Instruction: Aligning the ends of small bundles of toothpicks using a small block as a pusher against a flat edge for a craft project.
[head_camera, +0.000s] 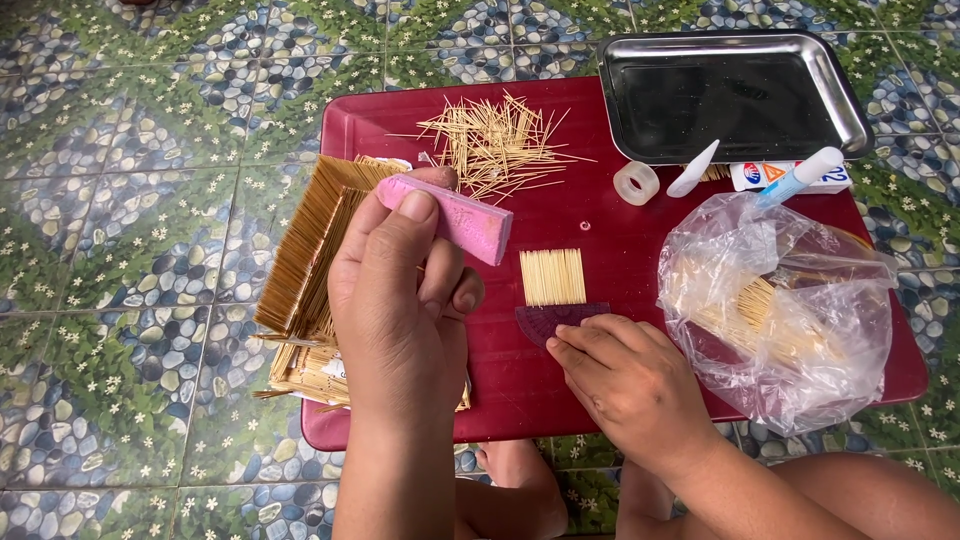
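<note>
My left hand (400, 290) is raised over the red tray (590, 220) and grips a pink rectangular block (455, 215) by one end. My right hand (625, 375) rests on the tray, fingertips pressing a dark translucent protractor-shaped piece (555, 320). A neat row of short sticks (552, 276) stands against that piece's straight edge. Beneath my left hand lies a folded structure made of glued sticks (305, 255).
A loose pile of toothpicks (495, 145) lies at the tray's back. A steel tray (735, 95) sits at back right, with a tape roll (636, 183), glue tubes (800, 178) and a clear plastic bag of sticks (780, 310). Patterned tile floor surrounds the tray.
</note>
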